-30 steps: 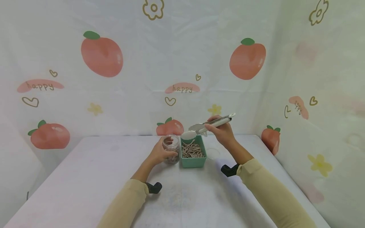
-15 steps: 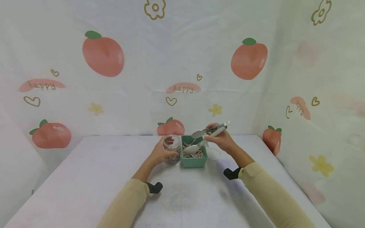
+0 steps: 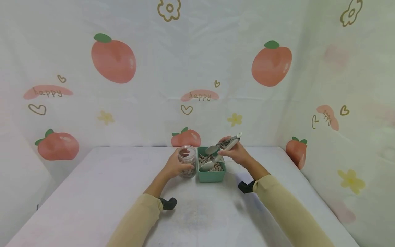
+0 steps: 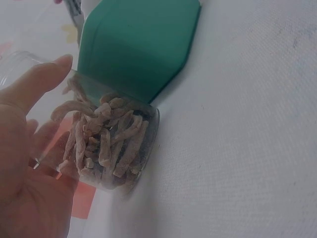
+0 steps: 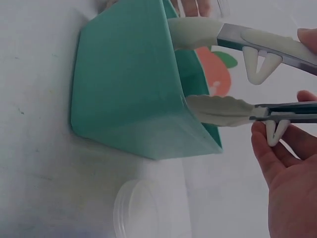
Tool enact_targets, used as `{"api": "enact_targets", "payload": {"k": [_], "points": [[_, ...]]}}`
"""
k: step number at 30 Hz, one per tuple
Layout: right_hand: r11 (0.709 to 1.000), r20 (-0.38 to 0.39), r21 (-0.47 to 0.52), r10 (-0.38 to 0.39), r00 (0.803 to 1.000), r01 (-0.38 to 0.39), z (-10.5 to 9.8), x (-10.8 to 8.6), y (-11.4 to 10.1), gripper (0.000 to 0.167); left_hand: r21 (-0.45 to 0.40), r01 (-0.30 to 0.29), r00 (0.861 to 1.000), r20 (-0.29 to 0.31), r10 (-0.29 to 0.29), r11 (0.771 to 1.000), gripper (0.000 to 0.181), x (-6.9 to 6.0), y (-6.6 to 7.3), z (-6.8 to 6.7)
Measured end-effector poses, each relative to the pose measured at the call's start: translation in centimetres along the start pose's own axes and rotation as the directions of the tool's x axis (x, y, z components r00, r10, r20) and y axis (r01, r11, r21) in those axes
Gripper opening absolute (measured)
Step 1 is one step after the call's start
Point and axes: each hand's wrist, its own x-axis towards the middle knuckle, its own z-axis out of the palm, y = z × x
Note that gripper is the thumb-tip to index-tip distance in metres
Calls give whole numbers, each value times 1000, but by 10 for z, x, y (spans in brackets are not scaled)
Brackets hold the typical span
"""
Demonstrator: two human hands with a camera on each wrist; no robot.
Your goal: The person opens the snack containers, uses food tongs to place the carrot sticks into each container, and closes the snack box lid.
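My left hand (image 3: 172, 166) grips a clear jar (image 3: 189, 174), thumb on one side and fingers round the other. Through its wall in the left wrist view, greyish-brown dried strips (image 4: 111, 139) show in the lower part. Right against the jar stands a green box (image 3: 211, 177), filled with similar strips (image 3: 219, 167). My right hand (image 3: 238, 154) holds a pair of tongs (image 3: 229, 145) with pale scalloped tips. In the right wrist view the tongs' arms are spread, and both tips reach past the rim into the box. The box wall hides their ends there.
A round clear lid (image 5: 141, 210) lies on the white table (image 3: 191, 212) beside the box in the right wrist view. Behind the table hangs a white printed cloth (image 3: 148, 113), and another cloth wall rises along the right side.
The right hand has lowered the tongs from above the box until their tips are inside it, spread apart. The left hand and the jar have kept their place beside the box.
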Motion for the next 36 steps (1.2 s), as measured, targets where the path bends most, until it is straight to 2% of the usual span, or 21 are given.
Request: {"api": "enact_targets", "payload": {"k": [8,14,21,24,26,31,33,36], "points": [[996,-15,-32,82,996,-83,-3,2,6,42,18,2,1000,-8,-2,1000,84,-1,1,0],[997,-16,-42,68,998,-69,-4,0,2,42,8,13,1000,2,-13,1000,82,-2,4,0],[992,-48,-92,80,996,-85,0,0,5,43,11,9,999,37,-10,1000,79,-18,43,-6],[990,-82,-101,90,992,-99,3,-1,7,42,10,8,999,35,-9,1000,78,-20,47,-6],[987,-100,-132,77,992,-90,6,-1,8,40,7,9,999,35,-9,1000,78,-19,46,-6],[964,-133,-261,13,991,-48,12,0,8,33,-16,1,1000,26,-1,1000,83,-5,15,-2],[958,-141,-283,2,990,-42,14,-1,9,31,-18,-3,1000,10,3,1000,84,0,4,0],[957,-146,-286,-3,989,-39,15,-3,10,30,-8,3,1000,-1,-3,1000,83,0,1,1]]}}
